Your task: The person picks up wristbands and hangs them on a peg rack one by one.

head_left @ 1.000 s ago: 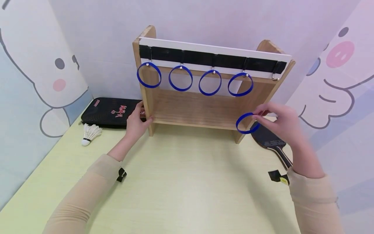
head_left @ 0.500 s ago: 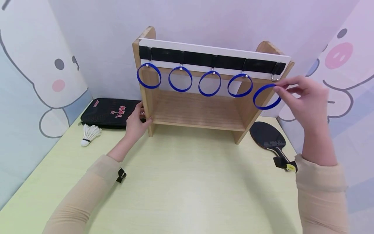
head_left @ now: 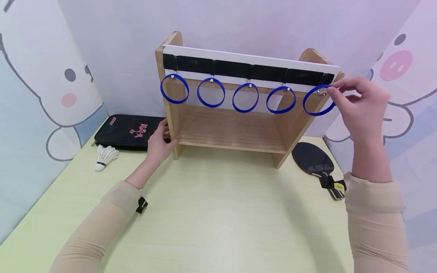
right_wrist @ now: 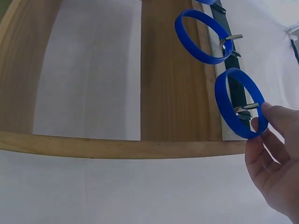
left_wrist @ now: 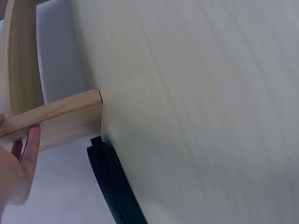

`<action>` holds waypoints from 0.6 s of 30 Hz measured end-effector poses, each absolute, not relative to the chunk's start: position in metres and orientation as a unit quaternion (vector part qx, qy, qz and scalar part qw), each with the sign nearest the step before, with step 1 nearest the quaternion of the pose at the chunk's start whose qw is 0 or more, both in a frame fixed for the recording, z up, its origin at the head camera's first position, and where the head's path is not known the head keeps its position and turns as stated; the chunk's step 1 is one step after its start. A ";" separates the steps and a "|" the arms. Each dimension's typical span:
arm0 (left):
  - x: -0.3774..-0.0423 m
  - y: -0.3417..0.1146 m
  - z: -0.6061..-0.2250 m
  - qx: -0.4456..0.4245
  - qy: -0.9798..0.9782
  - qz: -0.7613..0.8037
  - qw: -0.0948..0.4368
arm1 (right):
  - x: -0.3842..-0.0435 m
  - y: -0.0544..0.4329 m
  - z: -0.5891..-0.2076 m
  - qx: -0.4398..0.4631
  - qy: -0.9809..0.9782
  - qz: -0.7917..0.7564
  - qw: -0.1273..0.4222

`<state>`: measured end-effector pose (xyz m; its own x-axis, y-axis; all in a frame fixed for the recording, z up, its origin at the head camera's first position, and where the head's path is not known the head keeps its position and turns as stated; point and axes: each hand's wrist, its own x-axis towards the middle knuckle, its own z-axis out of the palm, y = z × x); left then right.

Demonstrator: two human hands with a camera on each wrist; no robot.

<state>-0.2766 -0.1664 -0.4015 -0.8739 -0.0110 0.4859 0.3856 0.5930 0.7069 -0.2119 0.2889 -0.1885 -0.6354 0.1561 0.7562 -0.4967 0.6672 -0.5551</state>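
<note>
My right hand (head_left: 365, 104) pinches a thin blue ring (head_left: 318, 114) by its right edge, at the right end of a white board with a black strip (head_left: 235, 72). In the right wrist view, a metal hook (right_wrist: 247, 107) shows inside the opening of this ring (right_wrist: 222, 95). Several matching blue rings (head_left: 211, 105) hang from the other hooks along the board, which spans the top front of a wooden shelf (head_left: 232, 131). My left hand (head_left: 158, 143) grips the shelf's left side panel (left_wrist: 70, 114), thumb at the front edge; some fingers are hidden behind it.
A black zip case (head_left: 126, 131) lies behind my left hand, with a white shuttlecock (head_left: 104, 157) in front of it. Right of the shelf lies a black table tennis bat (head_left: 312, 157), its handle partly hidden by a black strap. Patterned walls enclose the table (head_left: 211, 212).
My right hand has lifted the blue ring from beside the shelf's lower right up to the rightmost hook, which now shows inside the ring. My left hand has stayed put.
</note>
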 end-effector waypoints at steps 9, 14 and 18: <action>-0.276 -0.166 -0.401 -0.108 -0.864 -0.437 0.226 | -0.214 0.283 -0.196 0.081 -0.829 0.375 0.407; -0.276 -0.166 -0.400 -0.107 -0.863 -0.439 0.225 | -0.218 0.287 -0.202 0.089 -0.829 0.374 0.406; -0.276 -0.166 -0.400 -0.105 -0.863 -0.439 0.225 | -0.218 0.289 -0.205 0.099 -0.830 0.372 0.403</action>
<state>-0.2760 -0.1663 -0.4002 -0.8764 -0.0155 0.4813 0.3797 0.5926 0.7104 -0.2182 0.2894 -0.2050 -0.6559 0.1347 0.7427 -0.4646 0.7034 -0.5379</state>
